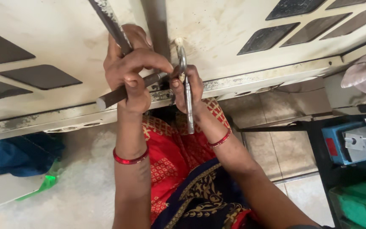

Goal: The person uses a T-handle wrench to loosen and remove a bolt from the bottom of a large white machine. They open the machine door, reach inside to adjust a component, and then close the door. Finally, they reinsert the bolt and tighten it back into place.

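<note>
The spanner (186,85) is standing nearly upright at the lower edge of the cream metal panel (234,38), its ring end hooked over something at the panel's rim, most likely a bolt, though the fastener itself is hidden behind the fingers; the right hand (190,89) is gripping the spanner's shank, fingers closed around it just below the ring. Just left of the spanner, the left hand (128,70) is wrapping tightly around a dark metal rod (115,95), which is poking out sideways below the fist and meeting the spanner at the same spot on the rim; a second, speckled grey bar (111,23) is running up from behind that hand toward the top of the view.

Judging by the tools both bearing on one point, the fastening work looks to be mid-way; whether the bolt is loosening or tightening cannot be told, and nothing is lying removed nearby.

Counted: one spanner, one rod, one bar, two hands, two red bangles, one on each wrist (130,160); the panel is showing several dark rectangular vents (39,76). Well right of the spanner a blue box with a grey metal part (352,142) is sitting on a dark rack; well left, blue cloth (20,154) is lying on the floor.
</note>
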